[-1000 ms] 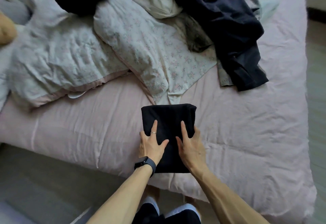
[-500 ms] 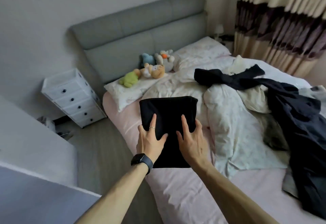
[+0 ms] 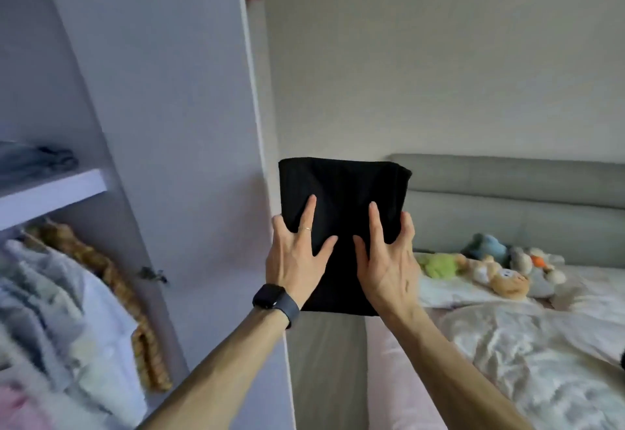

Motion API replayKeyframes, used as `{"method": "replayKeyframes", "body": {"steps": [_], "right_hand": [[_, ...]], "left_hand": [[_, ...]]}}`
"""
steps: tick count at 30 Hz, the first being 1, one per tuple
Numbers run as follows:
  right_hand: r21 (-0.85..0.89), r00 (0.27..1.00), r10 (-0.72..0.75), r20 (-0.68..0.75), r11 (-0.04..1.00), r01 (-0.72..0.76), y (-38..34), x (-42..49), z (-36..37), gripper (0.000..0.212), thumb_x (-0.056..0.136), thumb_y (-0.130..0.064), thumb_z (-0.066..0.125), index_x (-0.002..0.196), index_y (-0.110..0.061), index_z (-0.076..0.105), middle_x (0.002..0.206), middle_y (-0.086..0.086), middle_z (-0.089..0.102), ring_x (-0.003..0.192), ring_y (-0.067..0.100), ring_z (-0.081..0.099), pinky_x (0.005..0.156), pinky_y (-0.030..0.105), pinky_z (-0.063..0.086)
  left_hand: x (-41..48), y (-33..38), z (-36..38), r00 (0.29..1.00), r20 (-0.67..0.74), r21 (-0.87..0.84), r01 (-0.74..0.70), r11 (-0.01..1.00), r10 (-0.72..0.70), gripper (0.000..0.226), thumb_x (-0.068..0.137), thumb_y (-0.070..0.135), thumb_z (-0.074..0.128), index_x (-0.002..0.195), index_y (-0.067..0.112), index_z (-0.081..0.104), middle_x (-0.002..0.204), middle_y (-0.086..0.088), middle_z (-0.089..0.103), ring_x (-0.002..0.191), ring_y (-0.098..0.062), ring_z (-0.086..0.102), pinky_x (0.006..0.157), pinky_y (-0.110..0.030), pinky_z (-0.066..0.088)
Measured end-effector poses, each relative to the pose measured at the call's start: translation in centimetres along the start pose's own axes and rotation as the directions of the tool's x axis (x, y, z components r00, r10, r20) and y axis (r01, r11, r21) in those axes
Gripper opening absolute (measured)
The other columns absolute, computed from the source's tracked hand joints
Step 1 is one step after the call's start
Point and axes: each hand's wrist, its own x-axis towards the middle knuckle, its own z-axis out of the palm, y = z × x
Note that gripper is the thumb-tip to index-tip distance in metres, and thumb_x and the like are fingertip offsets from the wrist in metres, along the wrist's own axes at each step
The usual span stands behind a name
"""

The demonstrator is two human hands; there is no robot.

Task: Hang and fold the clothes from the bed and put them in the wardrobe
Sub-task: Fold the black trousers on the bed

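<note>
A folded black garment (image 3: 341, 189) is held up in the air in front of me, between the wardrobe and the bed. My left hand (image 3: 296, 260), with a dark watch on the wrist, grips its left edge, index finger and thumb spread over the top. My right hand (image 3: 389, 262) grips the right side the same way. The fingers underneath the cloth are hidden. The wardrobe (image 3: 176, 118) stands open on the left, its white panel just left of the garment. The bed (image 3: 507, 355) with a rumpled floral quilt lies to the right.
Inside the wardrobe a white shelf (image 3: 54, 189) carries folded blue clothes (image 3: 37, 162), and hung clothes (image 3: 67, 301) crowd below it. Plush toys (image 3: 500, 267) lie by the grey headboard (image 3: 507, 199). A strip of floor (image 3: 328, 368) runs between wardrobe and bed.
Both hands lifted the folded black garment off the bed and carried it up. My view swung left from the bed to the open wardrobe.
</note>
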Motion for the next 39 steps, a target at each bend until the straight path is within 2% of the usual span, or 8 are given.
{"method": "replayKeyframes", "body": {"steps": [5,11,13,16,21,26,35,39], "right_hand": [[0.164,0.983,-0.179,-0.026,0.970,0.181,-10.8,3.0,2.4,0.067,0.095,-0.041,0.061,0.155,-0.027,0.034,0.148,0.019,0.025,0.089,0.039,0.067,0.047,0.040,0.053],[0.314,0.933,-0.356,-0.042,0.882,0.351,-23.5,5.0,5.9,0.066,0.098,-0.043,0.058,0.156,-0.027,0.030,0.155,0.018,0.019,0.103,0.036,0.065,0.047,0.038,0.053],[0.401,0.906,-0.420,-0.053,0.822,0.405,-29.1,5.5,7.8,0.065,0.099,-0.043,0.055,0.156,-0.028,0.027,0.156,0.015,0.016,0.107,0.035,0.063,0.047,0.039,0.053],[0.492,0.868,-0.489,-0.084,0.737,0.463,-37.4,6.1,10.7,0.063,0.100,-0.043,0.051,0.155,-0.029,0.024,0.158,0.012,0.011,0.097,0.034,0.065,0.045,0.033,0.048],[0.615,0.822,-0.559,-0.104,0.614,0.495,-49.7,5.0,15.0,0.062,0.101,-0.041,0.052,0.155,-0.023,0.028,0.158,0.014,0.011,0.090,0.034,0.065,0.047,0.037,0.053],[0.690,0.750,-0.655,-0.096,0.499,0.524,-59.9,3.3,17.8,0.061,0.101,-0.039,0.053,0.153,-0.020,0.028,0.158,0.016,0.011,0.077,0.032,0.065,0.046,0.039,0.054],[0.810,0.632,-0.770,-0.088,0.314,0.496,-73.1,-1.8,18.6,0.062,0.102,-0.042,0.050,0.155,-0.019,0.027,0.155,0.013,0.010,0.082,0.035,0.065,0.057,0.040,0.054],[0.854,0.535,-0.842,-0.064,0.231,0.466,-76.6,-3.1,17.9,0.064,0.101,-0.041,0.052,0.154,-0.018,0.026,0.152,0.011,0.012,0.080,0.032,0.063,0.064,0.036,0.051]], "left_hand": [[2.7,-6.1,-9.5,0.982,-0.182,0.108,0.074,0.991,-0.053,0.082,0.086,0.063,0.060,0.153,0.048,0.015,0.108,0.000,0.026,0.062,-0.019,0.047,0.055,-0.029,0.048],[4.2,-13.6,-19.1,0.916,-0.399,0.220,0.140,0.965,-0.042,0.081,0.086,0.050,0.070,0.154,0.032,0.029,0.144,-0.016,0.023,0.092,-0.034,0.065,0.077,-0.039,0.057],[5.0,-17.2,-23.0,0.891,-0.451,0.272,0.192,0.943,-0.052,0.081,0.086,0.050,0.069,0.153,0.032,0.027,0.147,-0.017,0.020,0.099,-0.036,0.065,0.076,-0.042,0.058],[6.5,-22.8,-28.3,0.849,-0.526,0.346,0.272,0.898,-0.055,0.081,0.087,0.051,0.068,0.154,0.031,0.027,0.148,-0.013,0.015,0.105,-0.038,0.062,0.076,-0.043,0.058],[7.3,-31.9,-36.1,0.806,-0.590,0.445,0.375,0.813,-0.048,0.080,0.089,0.052,0.066,0.154,0.027,0.027,0.150,-0.004,0.004,0.101,-0.036,0.065,0.077,-0.040,0.058],[6.6,-38.9,-42.5,0.750,-0.646,0.460,0.529,0.713,-0.139,0.080,0.090,0.055,0.063,0.154,0.026,0.026,0.150,-0.004,0.000,0.107,-0.034,0.063,0.077,-0.039,0.057],[2.3,-43.4,-53.6,0.681,-0.684,0.487,0.693,0.532,-0.262,0.084,0.090,0.050,0.066,0.155,0.018,0.024,0.146,0.001,0.003,0.106,-0.034,0.062,0.087,-0.036,0.055],[0.4,-43.3,-56.3,0.572,-0.730,0.420,0.807,0.415,-0.374,0.081,0.089,0.051,0.066,0.153,0.019,0.029,0.144,-0.007,0.013,0.100,-0.038,0.063,0.086,-0.036,0.052]]}}
